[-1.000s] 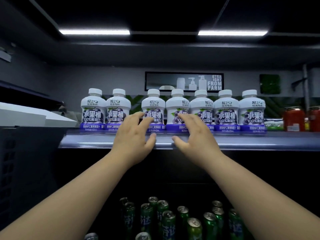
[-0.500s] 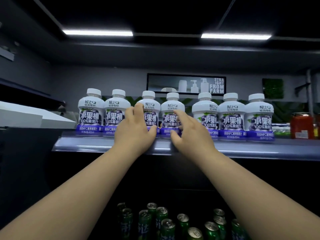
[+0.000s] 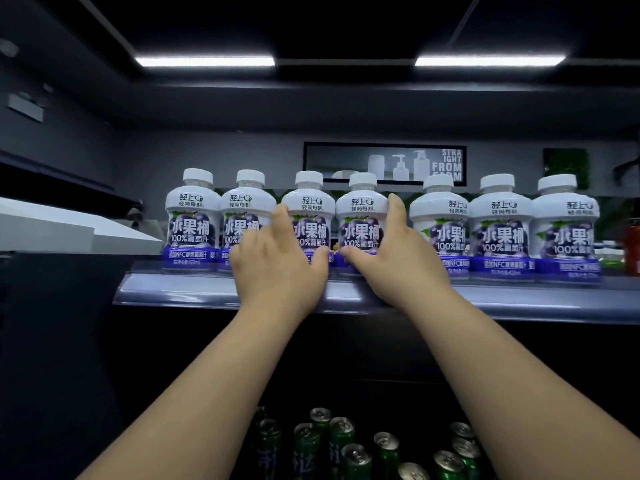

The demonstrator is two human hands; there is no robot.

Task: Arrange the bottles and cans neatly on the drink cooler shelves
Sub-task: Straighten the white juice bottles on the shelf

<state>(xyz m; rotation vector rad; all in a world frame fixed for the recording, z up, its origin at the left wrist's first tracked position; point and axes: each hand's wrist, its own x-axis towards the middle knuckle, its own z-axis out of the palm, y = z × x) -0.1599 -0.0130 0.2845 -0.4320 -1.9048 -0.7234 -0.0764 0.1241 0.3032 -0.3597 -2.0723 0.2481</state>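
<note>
Seven bottles [image 3: 564, 230] line the shelf [image 3: 173, 292] front, the left hand [image 3: 277, 268] with its grip clamped on the third bottle [image 3: 310, 209] and the right hand [image 3: 398, 265] on the fourth bottle [image 3: 362, 216], a gap beyond it unclosed, and the cans [image 3: 346, 445] below the shelf seemingly unsorted.

Grey wall [image 3: 214, 147] — 2 ceil. strip lights [image 3: 205, 61]

— What can't you see up there?
— Your left hand [image 3: 277, 263] hides the bottom of the third bottle [image 3: 309, 216]. Your right hand [image 3: 398, 259] hides the side of the fourth bottle [image 3: 360, 218].
— And lower down?
— The green cans [image 3: 306, 448] are cut off at the bottom edge. The red jar [image 3: 633, 251] is cut off on your right.
</note>
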